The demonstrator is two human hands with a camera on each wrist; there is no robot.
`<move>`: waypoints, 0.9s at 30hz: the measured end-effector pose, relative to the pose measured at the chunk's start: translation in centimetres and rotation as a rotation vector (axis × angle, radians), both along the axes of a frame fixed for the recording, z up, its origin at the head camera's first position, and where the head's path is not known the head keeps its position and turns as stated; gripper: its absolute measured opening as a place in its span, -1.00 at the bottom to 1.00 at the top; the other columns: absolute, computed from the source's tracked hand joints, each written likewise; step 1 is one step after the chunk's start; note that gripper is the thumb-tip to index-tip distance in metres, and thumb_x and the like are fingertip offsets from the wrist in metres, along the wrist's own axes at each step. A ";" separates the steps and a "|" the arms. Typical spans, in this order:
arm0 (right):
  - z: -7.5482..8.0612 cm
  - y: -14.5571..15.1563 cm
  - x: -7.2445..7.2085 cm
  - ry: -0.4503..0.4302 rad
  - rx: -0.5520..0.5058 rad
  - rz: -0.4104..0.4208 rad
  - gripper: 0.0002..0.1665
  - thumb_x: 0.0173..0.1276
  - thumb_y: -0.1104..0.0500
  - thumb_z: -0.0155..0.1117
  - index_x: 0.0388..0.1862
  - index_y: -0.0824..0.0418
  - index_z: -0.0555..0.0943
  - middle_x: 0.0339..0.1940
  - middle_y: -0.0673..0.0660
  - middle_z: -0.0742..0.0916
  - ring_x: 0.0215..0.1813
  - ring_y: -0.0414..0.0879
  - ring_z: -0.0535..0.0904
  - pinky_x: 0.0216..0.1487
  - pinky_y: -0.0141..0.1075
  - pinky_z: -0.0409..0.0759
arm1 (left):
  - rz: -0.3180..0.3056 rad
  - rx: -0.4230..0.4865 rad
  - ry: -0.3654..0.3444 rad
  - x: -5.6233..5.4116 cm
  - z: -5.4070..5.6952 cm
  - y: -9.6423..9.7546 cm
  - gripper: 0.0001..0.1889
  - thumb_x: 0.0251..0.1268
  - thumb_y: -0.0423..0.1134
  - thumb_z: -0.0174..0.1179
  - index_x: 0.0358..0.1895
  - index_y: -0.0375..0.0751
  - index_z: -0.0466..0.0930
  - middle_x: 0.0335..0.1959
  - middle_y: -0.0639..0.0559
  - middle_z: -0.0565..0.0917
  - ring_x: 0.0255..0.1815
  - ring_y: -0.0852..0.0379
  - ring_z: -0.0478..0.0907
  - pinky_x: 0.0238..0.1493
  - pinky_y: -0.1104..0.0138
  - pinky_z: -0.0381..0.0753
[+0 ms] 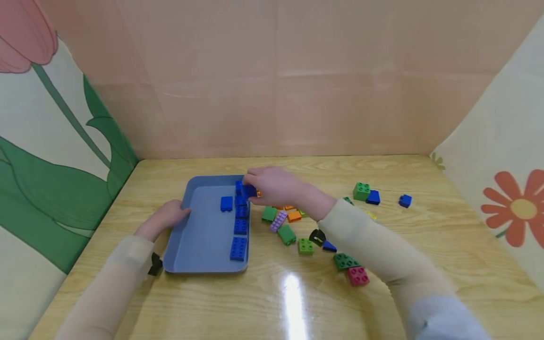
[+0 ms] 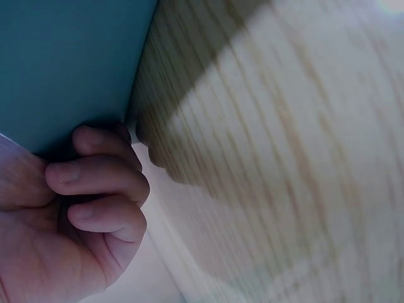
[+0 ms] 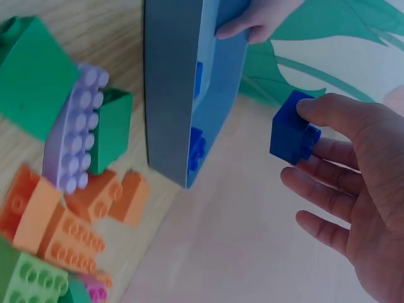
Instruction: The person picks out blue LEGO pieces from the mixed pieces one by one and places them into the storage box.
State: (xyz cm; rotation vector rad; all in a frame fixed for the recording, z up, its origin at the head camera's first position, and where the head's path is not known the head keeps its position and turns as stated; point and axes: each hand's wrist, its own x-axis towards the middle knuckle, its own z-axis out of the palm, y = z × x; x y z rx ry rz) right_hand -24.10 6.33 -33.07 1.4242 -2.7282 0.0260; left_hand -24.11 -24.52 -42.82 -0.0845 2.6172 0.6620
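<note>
My right hand (image 1: 276, 185) pinches a blue toy brick (image 3: 291, 129) between thumb and fingers, its studs facing the palm in the right wrist view. It is over the far right corner of a grey-blue tray (image 1: 197, 238). Along the tray's right wall runs a column of several blue bricks (image 1: 238, 249). One separate blue brick (image 1: 226, 204) lies to their left. My left hand (image 1: 171, 213) grips the tray's left rim, thumb over the edge. In the left wrist view its fingers (image 2: 101, 177) curl against the tray's outer side.
Right of the tray lie loose bricks: green (image 1: 286, 234), purple (image 1: 278, 221), orange (image 1: 294, 216), lime (image 1: 305, 246) and pink (image 1: 358, 276). Farther right are a green brick (image 1: 361, 191) beside a blue one (image 1: 373, 197), and another small blue brick (image 1: 405, 201). A pink wall (image 1: 276, 94) stands behind the table.
</note>
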 end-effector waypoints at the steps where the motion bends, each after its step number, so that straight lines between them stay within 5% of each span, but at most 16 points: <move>1: -0.1 -0.3 0.0 -0.001 0.001 0.000 -0.58 0.31 -0.01 0.35 0.06 0.17 0.58 -0.11 0.02 0.62 -0.21 -0.17 0.54 -0.14 -0.27 0.54 | -0.001 0.000 0.001 0.0 0.0 0.0 -0.57 0.55 -0.21 -0.16 0.14 -0.59 0.39 -0.22 -0.22 0.57 -0.21 -0.04 0.53 -0.18 0.17 0.53; 17: -3.2 -6.8 0.2 -0.050 0.117 -0.009 -0.54 0.34 -0.13 0.28 0.05 0.14 0.57 -0.09 0.01 0.66 -0.11 -0.16 0.56 -0.12 -0.31 0.53 | 0.015 -0.017 -0.014 0.0 0.4 0.0 -0.56 0.56 -0.22 -0.17 0.17 -0.62 0.36 -0.14 -0.30 0.58 -0.15 -0.08 0.55 -0.15 0.16 0.55; 27: -5.5 -8.8 0.0 -0.053 0.210 -0.036 -0.53 0.31 -0.19 0.30 -0.01 0.11 0.59 -0.19 -0.02 0.66 -0.16 -0.18 0.54 -0.18 -0.34 0.54 | 0.007 -0.015 0.001 0.1 0.5 0.0 -0.58 0.54 -0.22 -0.15 0.10 -0.60 0.40 -0.30 -0.20 0.54 -0.28 -0.03 0.50 -0.26 0.21 0.51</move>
